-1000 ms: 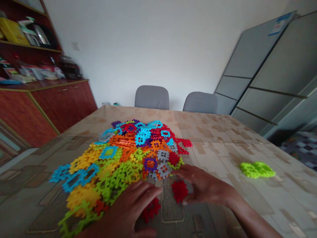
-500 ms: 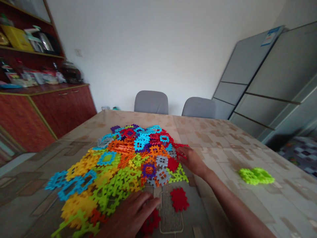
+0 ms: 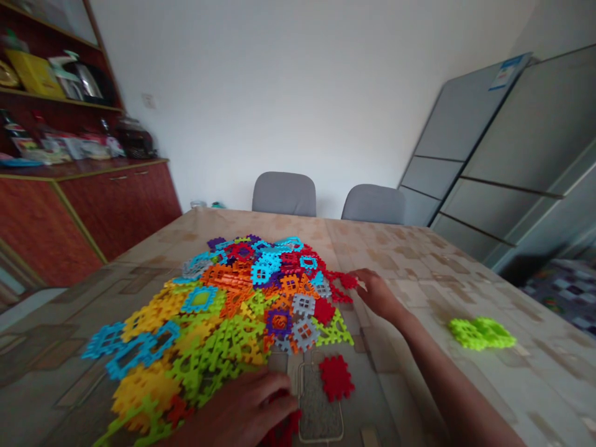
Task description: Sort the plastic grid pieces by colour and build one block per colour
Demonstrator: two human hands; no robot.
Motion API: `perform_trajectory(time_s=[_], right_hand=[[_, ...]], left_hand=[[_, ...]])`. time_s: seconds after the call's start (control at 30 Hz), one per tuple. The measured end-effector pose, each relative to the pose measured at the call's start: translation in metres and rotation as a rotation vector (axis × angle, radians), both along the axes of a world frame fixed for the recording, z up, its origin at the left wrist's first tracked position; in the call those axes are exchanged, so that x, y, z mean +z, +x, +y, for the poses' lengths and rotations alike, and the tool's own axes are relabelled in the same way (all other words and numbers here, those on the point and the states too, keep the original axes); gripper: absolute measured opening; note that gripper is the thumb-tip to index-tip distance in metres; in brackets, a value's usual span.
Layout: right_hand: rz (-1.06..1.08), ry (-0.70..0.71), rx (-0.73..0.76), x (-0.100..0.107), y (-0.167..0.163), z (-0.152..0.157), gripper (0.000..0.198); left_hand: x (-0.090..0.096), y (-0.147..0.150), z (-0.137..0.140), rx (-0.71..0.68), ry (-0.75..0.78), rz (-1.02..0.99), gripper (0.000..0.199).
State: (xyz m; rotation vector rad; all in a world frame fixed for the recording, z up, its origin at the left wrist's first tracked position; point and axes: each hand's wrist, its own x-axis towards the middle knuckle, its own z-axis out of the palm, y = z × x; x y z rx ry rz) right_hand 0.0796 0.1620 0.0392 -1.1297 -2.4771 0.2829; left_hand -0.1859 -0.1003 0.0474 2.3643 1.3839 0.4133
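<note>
A large heap of colourful plastic interlocking building pieces (image 3: 237, 326) covers the left and middle of the table. At the heap's right edge, my right hand (image 3: 376, 293) has its fingers closed on the edge of a red building piece (image 3: 350, 281); other red pieces lie beside it. My left hand (image 3: 249, 400) is low at the near edge of the heap, fingers curled over another red building piece (image 3: 289, 428), which the hand partly hides. A flat red square piece (image 3: 337, 377) with toothed edges lies between the hands, touched by neither.
Bright green joined pieces (image 3: 482, 333) lie apart on the right of the patterned table (image 3: 410, 261). Two grey chairs (image 3: 284, 194) stand at the far side. A red-brown cabinet (image 3: 121, 202) is on the left, a grey refrigerator (image 3: 451, 130) on the right.
My right hand has shifted slightly right and up, away from the heap, and more of the red pieces now shows. My left hand has moved slightly down with its red piece.
</note>
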Motion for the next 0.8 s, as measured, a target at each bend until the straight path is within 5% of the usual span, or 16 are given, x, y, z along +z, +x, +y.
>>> perform_trajectory(time_s=[0.27,0.5,0.63,0.8], right_hand=[[-0.076,-0.046,0.111,-0.016,-0.015,-0.007,0.028],[-0.016,-0.077,0.228,-0.014,-0.014,-0.017,0.03],[0.028,-0.106,0.26,-0.018,-0.017,-0.017,0.024],[0.117,-0.097,0.196,-0.024,-0.032,0.003,0.027]], left_hand=[[-0.011,0.023,0.006,0.084,-0.019,0.327,0.047],[-0.008,-0.002,0.01,0.135,0.158,0.197,0.048],[0.002,-0.054,0.053,0.312,0.343,0.079,0.033],[0.018,-0.11,0.128,0.374,0.353,0.075,0.03]])
